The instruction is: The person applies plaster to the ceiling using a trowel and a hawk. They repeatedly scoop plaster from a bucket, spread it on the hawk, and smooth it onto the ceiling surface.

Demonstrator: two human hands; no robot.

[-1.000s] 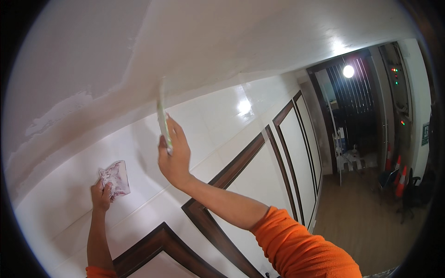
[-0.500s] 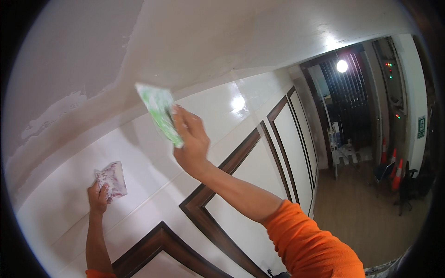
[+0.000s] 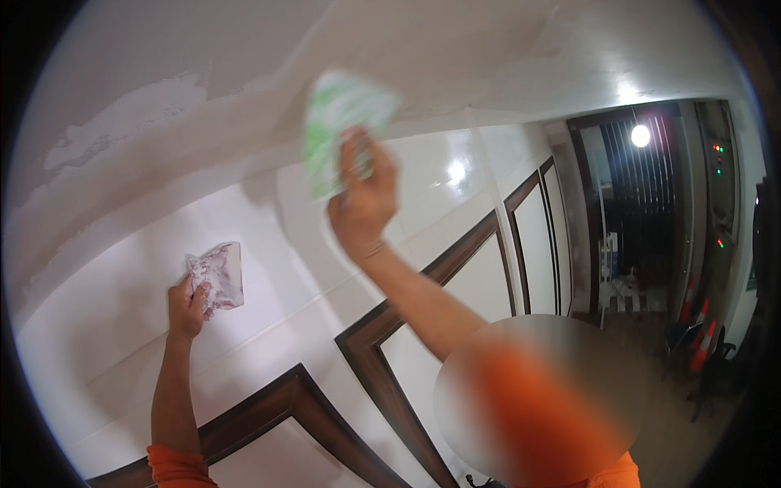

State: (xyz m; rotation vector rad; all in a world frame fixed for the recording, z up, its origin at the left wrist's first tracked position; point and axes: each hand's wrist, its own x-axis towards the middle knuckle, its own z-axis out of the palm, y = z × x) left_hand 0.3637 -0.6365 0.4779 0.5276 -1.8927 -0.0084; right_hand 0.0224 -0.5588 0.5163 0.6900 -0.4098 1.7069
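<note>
My left hand [image 3: 185, 307] grips a square, pale plate [image 3: 225, 272] smeared with white and pinkish paste, held low-left against the backdrop of the white wall [image 3: 114, 309]. My right hand [image 3: 362, 207] is closed on a green and white, flat, square tool [image 3: 329, 106], blurred by motion, raised near the ceiling [image 3: 488, 57]; whether it touches the surface I cannot tell. A rough white patch [image 3: 138, 114] marks the ceiling at the upper left. Part of my right orange sleeve is hidden under a blurred round area.
Brown wooden moulding frames [image 3: 285, 398] line the wall. At the right are a dark doorway [image 3: 622, 203] with a hanging round light [image 3: 640, 136], a panel [image 3: 717, 187] with coloured indicator lights, orange cones [image 3: 704, 346] and a dark office chair [image 3: 706, 382].
My right hand has risen and the green tool shows its broad face, where a second ago it was edge-on. My left hand sits slightly higher in the picture; the view has shifted.
</note>
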